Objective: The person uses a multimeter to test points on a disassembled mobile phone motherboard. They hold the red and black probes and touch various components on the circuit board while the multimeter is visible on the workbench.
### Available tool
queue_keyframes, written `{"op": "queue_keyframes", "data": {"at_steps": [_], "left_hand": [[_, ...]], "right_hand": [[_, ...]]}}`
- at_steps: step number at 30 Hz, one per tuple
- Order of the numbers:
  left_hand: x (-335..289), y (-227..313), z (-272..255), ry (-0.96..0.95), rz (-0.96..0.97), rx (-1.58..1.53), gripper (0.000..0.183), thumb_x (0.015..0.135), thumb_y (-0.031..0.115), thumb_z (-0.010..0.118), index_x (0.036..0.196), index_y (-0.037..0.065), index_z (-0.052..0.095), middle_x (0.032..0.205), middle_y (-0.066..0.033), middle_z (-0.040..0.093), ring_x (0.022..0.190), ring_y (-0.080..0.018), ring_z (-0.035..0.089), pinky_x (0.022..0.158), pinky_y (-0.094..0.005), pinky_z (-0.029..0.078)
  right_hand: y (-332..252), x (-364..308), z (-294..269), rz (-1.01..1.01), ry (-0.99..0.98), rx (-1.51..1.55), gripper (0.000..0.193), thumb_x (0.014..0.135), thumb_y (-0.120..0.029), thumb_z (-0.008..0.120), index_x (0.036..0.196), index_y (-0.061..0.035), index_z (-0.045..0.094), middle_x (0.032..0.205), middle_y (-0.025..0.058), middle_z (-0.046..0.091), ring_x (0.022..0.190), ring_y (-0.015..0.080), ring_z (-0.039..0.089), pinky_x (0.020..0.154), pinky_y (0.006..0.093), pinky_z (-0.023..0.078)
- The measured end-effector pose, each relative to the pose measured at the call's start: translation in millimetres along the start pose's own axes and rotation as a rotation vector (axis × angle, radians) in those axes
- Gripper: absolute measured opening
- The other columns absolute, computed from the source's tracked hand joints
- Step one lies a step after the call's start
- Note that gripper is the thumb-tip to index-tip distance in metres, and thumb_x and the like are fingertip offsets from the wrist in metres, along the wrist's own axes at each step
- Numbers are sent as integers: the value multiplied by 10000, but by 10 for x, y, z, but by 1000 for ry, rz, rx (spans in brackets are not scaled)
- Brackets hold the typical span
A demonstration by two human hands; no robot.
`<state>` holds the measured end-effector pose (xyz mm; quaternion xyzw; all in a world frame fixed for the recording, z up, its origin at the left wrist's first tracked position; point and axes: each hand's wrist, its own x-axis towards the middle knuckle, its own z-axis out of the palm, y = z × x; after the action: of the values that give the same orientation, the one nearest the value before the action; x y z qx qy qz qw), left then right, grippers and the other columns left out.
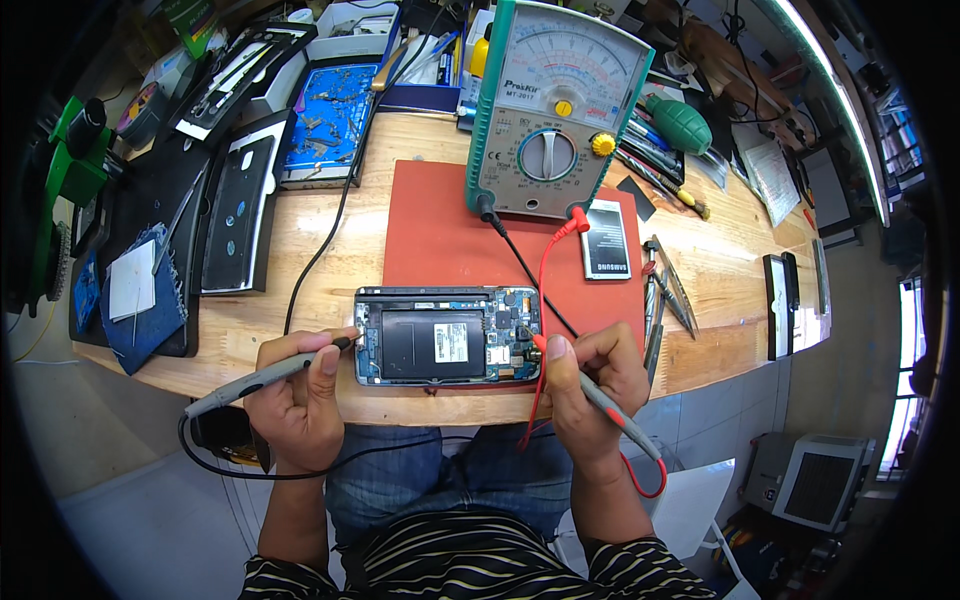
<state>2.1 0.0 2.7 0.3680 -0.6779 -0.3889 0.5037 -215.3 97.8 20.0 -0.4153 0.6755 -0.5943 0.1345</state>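
Note:
An opened phone (425,338), its circuit board and bare battery bay showing, lies lengthwise at the near edge of a red mat (430,220). My left hand (295,395) grips a grey test probe with a black tip (255,380), which points at the phone's left end. In my right hand (600,385) is a grey-and-red test probe (615,412), its red tip at the board's right end. Whether either tip touches metal is too small to tell. Black and red leads run to an analog multimeter (548,120) standing behind the phone.
A phone battery (605,242) lies right of the multimeter's leads, beside tweezers (675,290) and screwdrivers. A blue parts tray (330,120) and black boxes (238,205) crowd the left. A green air blower (680,122) and brushes sit at the right rear. A black cable (335,220) crosses the wooden table.

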Motion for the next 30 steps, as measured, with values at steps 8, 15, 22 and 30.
{"op": "queue_keyframes", "data": {"at_steps": [8,15,22,30], "left_hand": [[-1,1,-17,-3,13,52,122,941,-23,600,1046,-59,549,953,-193,681,921,-210,683,814,-262,518],[-11,3,7,16,-30,-24,116,939,-27,600,1041,-61,556,974,-188,680,924,-217,688,826,-267,523],[3,-14,-24,-28,18,61,122,965,15,578,1056,-50,528,952,-167,673,909,-209,686,842,-301,551],[7,-17,5,27,7,8,109,919,-24,632,1013,-51,586,929,-166,697,857,-196,697,770,-264,534]], "right_hand": [[11,-1,-4,13,-2,18,255,890,-61,695,750,-50,481,527,-34,487,463,-4,408,409,200,295],[-15,-42,-13,44,17,107,236,908,-99,695,792,-45,497,557,-19,539,480,-4,446,424,179,337],[-43,-36,-29,52,-14,112,220,904,-83,700,800,-45,510,597,-9,569,513,0,479,454,176,369],[-157,36,-57,45,-50,114,214,867,-33,739,828,-43,528,647,-4,586,551,-4,515,481,153,390]]}}
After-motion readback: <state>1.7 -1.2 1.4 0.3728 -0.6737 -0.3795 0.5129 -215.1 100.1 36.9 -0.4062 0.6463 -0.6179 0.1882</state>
